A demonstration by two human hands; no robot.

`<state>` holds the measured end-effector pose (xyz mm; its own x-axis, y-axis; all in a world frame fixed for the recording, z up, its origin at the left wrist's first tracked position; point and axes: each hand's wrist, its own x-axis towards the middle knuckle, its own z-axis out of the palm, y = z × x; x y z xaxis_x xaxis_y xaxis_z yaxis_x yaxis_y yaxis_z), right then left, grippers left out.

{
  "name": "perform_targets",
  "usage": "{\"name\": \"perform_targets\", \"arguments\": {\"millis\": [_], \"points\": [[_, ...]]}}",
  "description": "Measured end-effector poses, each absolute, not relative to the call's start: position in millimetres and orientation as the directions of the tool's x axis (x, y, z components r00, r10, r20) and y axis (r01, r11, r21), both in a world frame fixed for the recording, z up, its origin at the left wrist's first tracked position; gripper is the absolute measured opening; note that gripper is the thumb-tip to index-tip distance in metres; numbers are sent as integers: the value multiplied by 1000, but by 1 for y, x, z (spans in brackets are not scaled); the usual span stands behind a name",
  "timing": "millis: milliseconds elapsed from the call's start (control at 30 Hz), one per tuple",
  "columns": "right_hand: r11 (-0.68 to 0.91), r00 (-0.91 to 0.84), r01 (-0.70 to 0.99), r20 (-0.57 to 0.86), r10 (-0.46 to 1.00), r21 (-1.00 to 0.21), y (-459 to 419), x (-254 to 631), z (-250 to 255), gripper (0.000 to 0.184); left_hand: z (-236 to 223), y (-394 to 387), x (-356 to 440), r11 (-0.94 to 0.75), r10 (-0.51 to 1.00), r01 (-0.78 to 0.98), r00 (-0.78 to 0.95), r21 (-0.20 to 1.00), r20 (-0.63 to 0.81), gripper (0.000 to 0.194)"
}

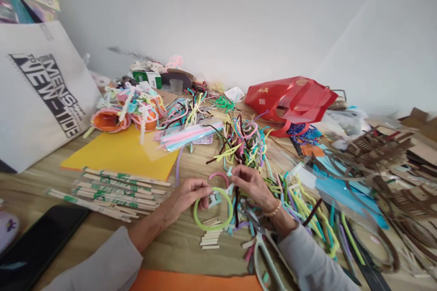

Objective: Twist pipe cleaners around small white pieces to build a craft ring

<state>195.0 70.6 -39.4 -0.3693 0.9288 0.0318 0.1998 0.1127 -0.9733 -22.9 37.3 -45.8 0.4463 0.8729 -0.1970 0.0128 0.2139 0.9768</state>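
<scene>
Left hand (189, 195): I see fingers pinching a light-green pipe-cleaner ring (213, 228)
Right hand (251, 184): I see fingers pinching a small pale-blue pipe-cleaner piece (229, 173)
Nearby: pink pipe-cleaner loop (218, 175)

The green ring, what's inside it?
Inside the green ring are a small pale blue-and-white piece and the wooden table. The left hand's fingers cover the ring's top, hiding whatever lies beneath them.

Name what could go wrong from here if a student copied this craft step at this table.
The scissors lie just below the right hand among pipe cleaners, so a careless reach might knock them or catch on them. The short wooden sticks sit loose beside the light green ring at the left hand, and could scatter if the ring slips.
</scene>
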Motion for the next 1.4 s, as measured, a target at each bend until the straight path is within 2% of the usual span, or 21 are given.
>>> {"name": "perform_targets", "arguments": {"millis": [300, 567, 700, 833, 1100, 1200, 1400], "points": [[8, -297, 122, -29, 954, -993, 68, 195, -30, 26, -57, 40, -25, 218, 856, 18, 476, 976, -200, 32], [-88, -226, -152, -52, 973, -985, 70, 195, -37, 25, -54, 40, -24, 224, 846, 18, 493, 974, -203, 32], [-111, -279, -193, -53, 959, -975, 69, 195, -34, 29, -53, 40, -25, 230, 835, 20, 509, 973, -208, 31], [-91, -369, -161, -26, 929, -983, 66, 193, -31, 29, -50, 39, -28, 255, 808, -23, 554, 967, -200, 28], [69, -502, 29, 45, 864, -997, 60, 188, -30, 25, -50, 37, -31, 260, 786, -109, 601, 960, -145, 27], [102, -581, 92, 30, 813, -990, 57, 187, -30, 27, -49, 37, -29, 254, 781, -85, 605, 963, -153, 24], [65, -671, 76, -3, 742, -995, 52, 184, -28, 26, -47, 34, -24, 238, 800, -19, 571, 971, -185, 25]]}}
